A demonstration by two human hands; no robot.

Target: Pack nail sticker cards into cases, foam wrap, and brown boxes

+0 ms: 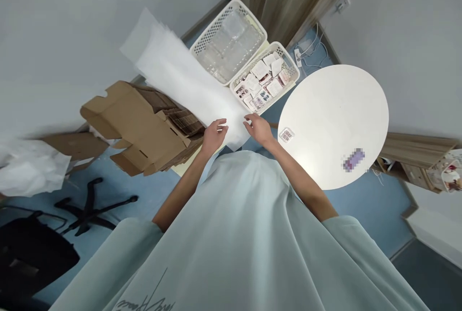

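A stack of thin white translucent sheets (195, 84) slants from the upper left down to the front of my body. Over its near end, on the left side, is my left hand (215, 136), thumb and fingers apart and slightly bent. Facing it from the right, my right hand (259, 129) has its fingers loosely curled with a gap to the thumb. Nothing shows in either hand. Whether the fingertips touch the top sheet, I cannot tell. Just beyond my right hand stands a white basket (293, 76) with several small packs of printed pieces (260, 99).
Behind it, another white basket (264, 36) contains clear plastic boxes (231, 44). Flattened brown cartons (144, 123) lie left. A round white table (335, 109) at right bears a small clear box (286, 135) and a blurred purple item (353, 160). A black chair (32, 253) stands lower left.
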